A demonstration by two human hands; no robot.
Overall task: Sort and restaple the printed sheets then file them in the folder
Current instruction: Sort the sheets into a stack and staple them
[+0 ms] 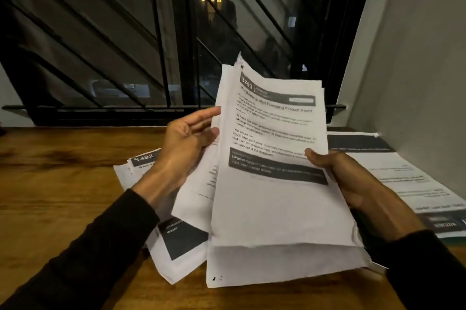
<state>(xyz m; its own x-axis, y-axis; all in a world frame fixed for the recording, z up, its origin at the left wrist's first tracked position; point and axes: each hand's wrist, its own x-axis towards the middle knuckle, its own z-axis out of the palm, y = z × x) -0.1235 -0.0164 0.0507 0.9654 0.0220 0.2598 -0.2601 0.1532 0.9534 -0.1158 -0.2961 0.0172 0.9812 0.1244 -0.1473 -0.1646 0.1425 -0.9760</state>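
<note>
Right hand (pixel 353 178) grips the printed stack (pixel 272 183), thumb on top; left hand (pixel 186 140), fingers loosely extended, touches its edge.

PLACE: home desk nook, likely a study corner | SURFACE: wooden table (pixel 63 183) strewn with printed sheets (pixel 393 178) | BACKDROP: window (pixel 126 44) with black diagonal grille, dark outside, distant lights | SIDE: plain pale wall (pixel 416 70) at right
</note>
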